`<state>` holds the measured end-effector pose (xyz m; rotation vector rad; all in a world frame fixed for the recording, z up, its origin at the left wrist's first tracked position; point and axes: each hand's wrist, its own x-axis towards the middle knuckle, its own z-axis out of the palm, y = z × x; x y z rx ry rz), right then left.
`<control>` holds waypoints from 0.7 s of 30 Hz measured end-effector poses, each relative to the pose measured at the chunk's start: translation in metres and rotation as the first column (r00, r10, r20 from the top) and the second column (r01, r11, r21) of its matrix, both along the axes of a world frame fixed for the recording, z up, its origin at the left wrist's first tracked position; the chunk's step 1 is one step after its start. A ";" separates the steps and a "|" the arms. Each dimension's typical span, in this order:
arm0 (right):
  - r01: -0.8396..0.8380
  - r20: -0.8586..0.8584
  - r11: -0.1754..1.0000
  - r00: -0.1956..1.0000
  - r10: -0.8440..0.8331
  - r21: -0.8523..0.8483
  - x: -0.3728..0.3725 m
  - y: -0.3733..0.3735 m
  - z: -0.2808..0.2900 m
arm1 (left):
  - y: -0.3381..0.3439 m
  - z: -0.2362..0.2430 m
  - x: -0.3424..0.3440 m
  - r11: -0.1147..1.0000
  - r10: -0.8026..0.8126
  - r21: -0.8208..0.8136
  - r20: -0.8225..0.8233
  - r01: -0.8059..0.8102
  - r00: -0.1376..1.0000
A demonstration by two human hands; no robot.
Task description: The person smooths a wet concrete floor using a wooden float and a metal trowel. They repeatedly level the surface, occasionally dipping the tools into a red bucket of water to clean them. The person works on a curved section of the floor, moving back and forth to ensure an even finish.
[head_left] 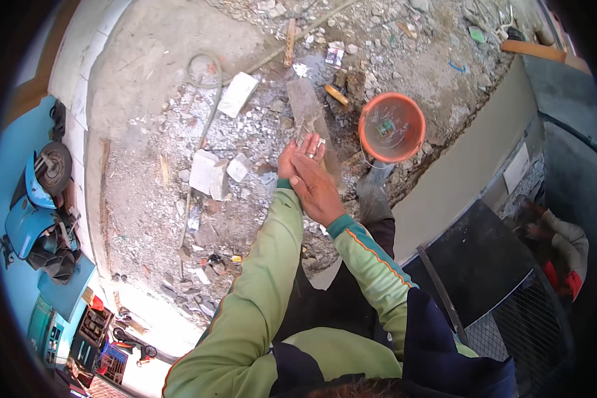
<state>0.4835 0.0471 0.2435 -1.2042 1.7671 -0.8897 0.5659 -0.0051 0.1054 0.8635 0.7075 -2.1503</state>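
Observation:
My left hand (300, 151) is palm up at the centre of the head view, fingers extended, with small pale shiny spots at them that I cannot make out clearly. My right hand (315, 189) lies flat across the left palm, its fingers together; whatever may be between the palms is hidden. Beneath them lies a worn plank (305, 99) on rubble. An orange bucket (391, 109) with a wire handle stands to their right, a small green item inside. White block pieces (205, 172) lie to the left.
A hose (209, 119) crosses the rubble (146, 212). A blue scooter (29, 225) stands by the left wall. A smooth concrete strip (457, 152) runs along the right, beside dark panels (477, 259) and metal mesh. Another person's arms (564, 239) show at the far right.

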 end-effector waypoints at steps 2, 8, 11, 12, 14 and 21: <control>0.006 -0.003 1.000 1.000 -0.006 -0.016 0.011 -0.009 0.009 | -0.017 0.029 0.005 0.999 -0.044 0.008 0.173 0.043 0.984; 0.156 -0.133 0.986 0.980 -0.147 0.064 0.027 0.023 0.059 | -0.033 0.034 0.086 0.984 -0.175 0.048 0.128 0.170 0.976; 0.228 -0.244 0.935 0.956 -0.163 0.271 0.009 0.090 0.069 | -0.040 0.021 0.155 0.960 -0.274 0.002 0.242 0.281 0.931; 0.260 -0.228 0.888 0.956 -0.182 0.380 -0.004 0.110 0.073 | -0.047 0.021 0.178 0.946 -0.316 0.017 0.281 0.324 0.906; 0.268 -0.122 0.766 0.962 -0.243 0.584 -0.011 0.155 0.068 | -0.061 0.046 0.216 0.915 -0.401 0.136 0.397 0.379 0.826; 0.526 -0.296 0.622 0.847 -0.441 0.580 0.023 0.275 0.083 | -0.091 0.091 0.401 0.835 -0.531 0.262 0.614 0.483 0.585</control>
